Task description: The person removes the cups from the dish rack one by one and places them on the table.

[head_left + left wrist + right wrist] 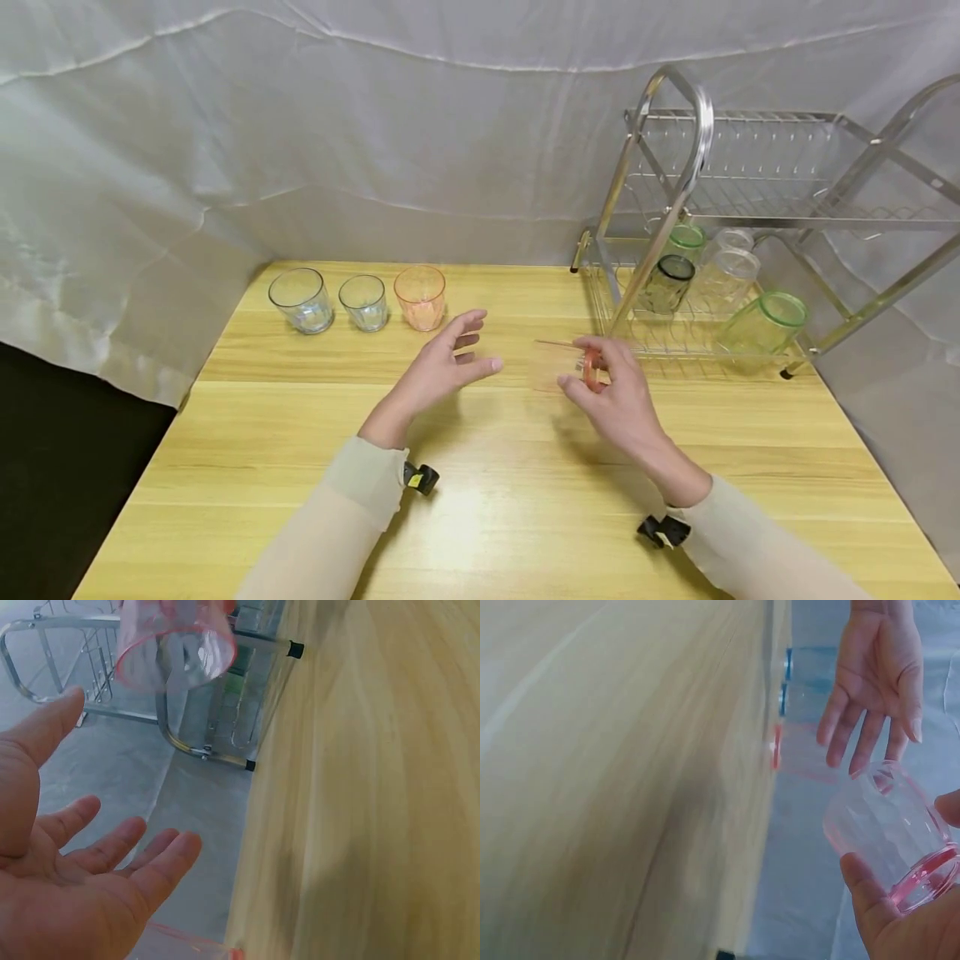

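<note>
My right hand (617, 390) grips a clear pink glass (889, 825) by its thick base, thumb on one side and fingers on the other. The glass lies sideways above the table, its mouth pointing toward my left hand (442, 367). That left hand is held in the air with fingers apart and nothing in it, its palm facing the glass. Behind it, at the back left of the table, stand a second pink glass (420, 298), a small bluish glass (363, 303) and a larger bluish glass (302, 300), all mouth up.
A two-tier metal dish rack (697, 200) stands at the back right. On its lower shelf sit several glasses, among them a green one (765, 325), a dark one (667, 285) and a clear one (726, 279). A grey curtain (450, 125) hangs behind the wooden table (480, 500).
</note>
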`<state>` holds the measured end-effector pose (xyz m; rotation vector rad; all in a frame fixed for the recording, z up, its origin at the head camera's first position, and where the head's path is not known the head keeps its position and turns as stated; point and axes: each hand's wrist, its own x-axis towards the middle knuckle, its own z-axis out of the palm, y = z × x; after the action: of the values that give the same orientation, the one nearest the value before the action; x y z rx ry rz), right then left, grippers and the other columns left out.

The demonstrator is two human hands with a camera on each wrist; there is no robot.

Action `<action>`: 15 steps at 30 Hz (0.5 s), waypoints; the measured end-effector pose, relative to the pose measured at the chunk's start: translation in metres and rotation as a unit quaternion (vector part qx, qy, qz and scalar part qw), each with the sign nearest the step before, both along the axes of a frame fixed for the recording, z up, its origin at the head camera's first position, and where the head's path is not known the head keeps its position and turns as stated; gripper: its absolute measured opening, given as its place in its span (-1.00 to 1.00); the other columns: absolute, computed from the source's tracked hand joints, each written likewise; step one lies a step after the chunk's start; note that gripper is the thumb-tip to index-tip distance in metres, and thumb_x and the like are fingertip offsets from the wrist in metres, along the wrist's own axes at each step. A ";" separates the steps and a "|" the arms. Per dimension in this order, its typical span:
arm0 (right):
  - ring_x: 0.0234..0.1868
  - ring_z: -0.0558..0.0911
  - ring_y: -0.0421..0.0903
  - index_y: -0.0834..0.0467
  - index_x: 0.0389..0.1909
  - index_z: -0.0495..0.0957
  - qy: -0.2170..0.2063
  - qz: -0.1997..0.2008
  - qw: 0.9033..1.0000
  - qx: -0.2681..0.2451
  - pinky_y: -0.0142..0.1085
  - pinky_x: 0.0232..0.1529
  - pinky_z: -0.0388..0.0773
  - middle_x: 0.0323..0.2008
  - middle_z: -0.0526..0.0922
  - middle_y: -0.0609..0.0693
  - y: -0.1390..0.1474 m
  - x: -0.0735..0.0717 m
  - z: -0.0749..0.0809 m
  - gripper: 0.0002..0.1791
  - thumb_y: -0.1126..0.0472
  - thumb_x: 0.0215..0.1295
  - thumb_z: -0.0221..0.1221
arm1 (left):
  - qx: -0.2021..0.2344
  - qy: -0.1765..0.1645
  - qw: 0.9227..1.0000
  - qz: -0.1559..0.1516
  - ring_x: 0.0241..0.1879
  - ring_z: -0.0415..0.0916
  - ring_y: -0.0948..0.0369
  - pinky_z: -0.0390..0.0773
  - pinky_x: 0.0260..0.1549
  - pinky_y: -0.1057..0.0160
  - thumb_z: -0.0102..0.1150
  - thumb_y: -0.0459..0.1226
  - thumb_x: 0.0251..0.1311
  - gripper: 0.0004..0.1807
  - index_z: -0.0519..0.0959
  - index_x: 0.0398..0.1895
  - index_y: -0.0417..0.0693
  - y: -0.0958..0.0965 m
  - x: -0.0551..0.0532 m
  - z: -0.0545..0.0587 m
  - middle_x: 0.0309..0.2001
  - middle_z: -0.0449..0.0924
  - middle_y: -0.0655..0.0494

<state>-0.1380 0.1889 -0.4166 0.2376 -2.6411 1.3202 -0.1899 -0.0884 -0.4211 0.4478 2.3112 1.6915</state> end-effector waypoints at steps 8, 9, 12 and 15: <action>0.07 0.58 0.05 0.21 0.34 0.46 -0.083 0.043 0.988 -0.126 -0.33 -0.04 0.67 0.01 0.42 0.16 -0.023 -0.010 -0.003 -0.50 0.24 0.43 0.30 | 0.016 -0.012 0.999 -0.033 0.56 0.27 -0.11 0.40 0.50 -0.07 0.54 -0.01 0.22 -0.03 0.18 0.62 0.41 0.009 0.004 -0.008 0.57 0.24 0.12; 0.04 0.60 0.03 0.23 0.34 0.45 -0.090 0.048 0.984 -0.147 -0.34 -0.04 0.71 0.00 0.39 0.16 -0.026 -0.011 -0.003 -0.51 0.26 0.44 0.28 | 0.018 -0.013 0.999 -0.035 0.56 0.27 -0.11 0.40 0.50 -0.05 0.54 -0.01 0.21 -0.02 0.17 0.62 0.43 0.010 0.005 -0.009 0.57 0.23 0.12; 0.01 0.63 -0.04 0.27 0.33 0.43 -0.112 0.058 0.972 -0.199 -0.31 -0.01 0.77 -0.02 0.31 0.16 -0.032 -0.014 -0.003 -0.52 0.32 0.45 0.25 | 0.028 -0.016 0.999 -0.038 0.55 0.28 -0.08 0.41 0.49 -0.04 0.55 0.00 0.20 -0.02 0.17 0.62 0.46 0.012 0.006 -0.011 0.57 0.22 0.12; -0.05 0.64 -0.10 0.29 0.35 0.41 -0.127 0.058 0.964 -0.224 -0.27 0.01 0.78 -0.02 0.31 0.12 -0.036 -0.015 -0.003 -0.51 0.35 0.44 0.22 | 0.040 -0.021 0.998 -0.040 0.53 0.32 -0.02 0.43 0.47 -0.02 0.55 0.00 0.20 -0.04 0.19 0.60 0.49 0.013 0.007 -0.013 0.57 0.22 0.14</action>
<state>-0.1527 0.1529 -0.4193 0.1680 -2.4522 2.0645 -0.1832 -0.0756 -0.4340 0.5082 2.1736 1.7430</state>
